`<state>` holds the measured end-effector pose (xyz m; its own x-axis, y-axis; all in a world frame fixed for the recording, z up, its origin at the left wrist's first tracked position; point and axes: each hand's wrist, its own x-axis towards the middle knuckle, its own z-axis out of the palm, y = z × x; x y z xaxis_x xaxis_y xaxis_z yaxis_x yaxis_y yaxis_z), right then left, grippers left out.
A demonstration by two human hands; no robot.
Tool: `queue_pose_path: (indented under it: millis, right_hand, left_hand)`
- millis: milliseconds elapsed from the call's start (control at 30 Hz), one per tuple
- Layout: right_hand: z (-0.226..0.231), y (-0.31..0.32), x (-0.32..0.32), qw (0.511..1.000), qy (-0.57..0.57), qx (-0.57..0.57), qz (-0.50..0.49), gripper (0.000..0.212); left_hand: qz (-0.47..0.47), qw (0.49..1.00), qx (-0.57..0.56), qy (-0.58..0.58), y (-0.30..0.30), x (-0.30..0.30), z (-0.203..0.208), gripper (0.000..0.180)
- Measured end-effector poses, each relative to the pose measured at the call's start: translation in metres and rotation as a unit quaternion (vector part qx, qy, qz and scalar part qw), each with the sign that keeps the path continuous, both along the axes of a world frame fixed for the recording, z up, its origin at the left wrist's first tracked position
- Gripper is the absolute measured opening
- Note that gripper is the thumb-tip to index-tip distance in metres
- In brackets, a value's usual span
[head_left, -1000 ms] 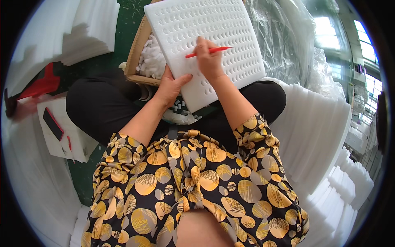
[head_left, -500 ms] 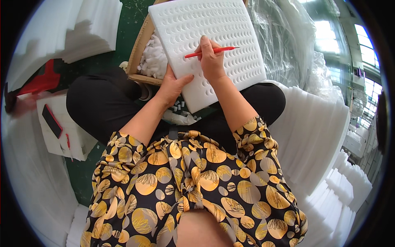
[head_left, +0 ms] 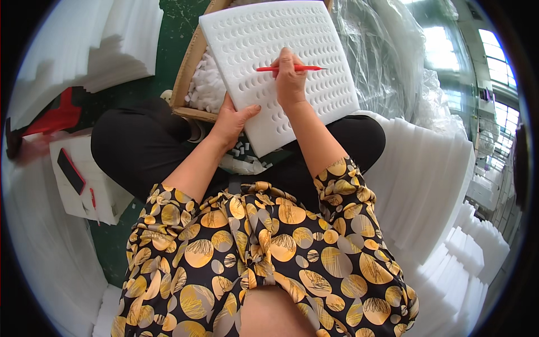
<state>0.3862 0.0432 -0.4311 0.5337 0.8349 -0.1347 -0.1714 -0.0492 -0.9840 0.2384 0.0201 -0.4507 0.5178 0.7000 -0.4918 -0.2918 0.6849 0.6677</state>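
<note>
White foam (head_left: 252, 89) hides the left grip's (head_left: 230, 123) fingers pinching it; the right grip (head_left: 290, 85) pinches a pen (head_left: 306, 68).

Left hand (head_left: 231, 122) clasps left edge of white foam sheet (head_left: 259, 92), thumb on top, rows of crescent marks (head_left: 252, 28) lining face. Right hand (head_left: 290, 84), over sheet's middle, holds slim red tool (head_left: 309, 68) in pinched grip, dark tip pointing right. Cardboard box (head_left: 186, 70) of small white pieces (head_left: 206, 87), partly hidden behind sheet's left edge. On separate white block (head_left: 106, 182), dark red-edged device (head_left: 71, 171) lies near left edge, smaller red tool (head_left: 93, 197) by lower edge.
</note>
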Motion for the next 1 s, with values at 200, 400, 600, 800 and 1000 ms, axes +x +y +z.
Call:
queue_pose_path:
  millis: [200, 400, 600, 800, 1000]
  right_hand:
    - [0.0, 0.002, 0.002, 0.997, -0.072, -0.007, 0.022, 0.042]
    - [0.003, 0.014, -0.007, 0.992, -0.124, 0.015, 0.027, 0.042]
    - [0.001, 0.022, -0.013, 0.835, -0.545, -0.022, 0.077, 0.039]
    - [0.002, 0.022, -0.002, 0.998, -0.051, -0.021, 0.018, 0.038]
    - [-0.011, 0.022, -0.017, 0.967, -0.239, -0.017, 0.088, 0.035]
  left_hand:
    - [0.042, 0.999, -0.014, 0.014, 0.013, 0.006, 0.001, 0.059]
    - [0.055, 0.994, 0.088, 0.037, 0.014, 0.006, 0.009, 0.065]
    - [0.03, 0.988, 0.151, 0.014, 0.014, 0.004, -0.004, 0.069]
    - [0.042, 0.99, 0.134, -0.002, 0.015, 0.004, -0.005, 0.069]
    - [0.023, 0.99, 0.139, 0.001, 0.014, 0.003, -0.005, 0.069]
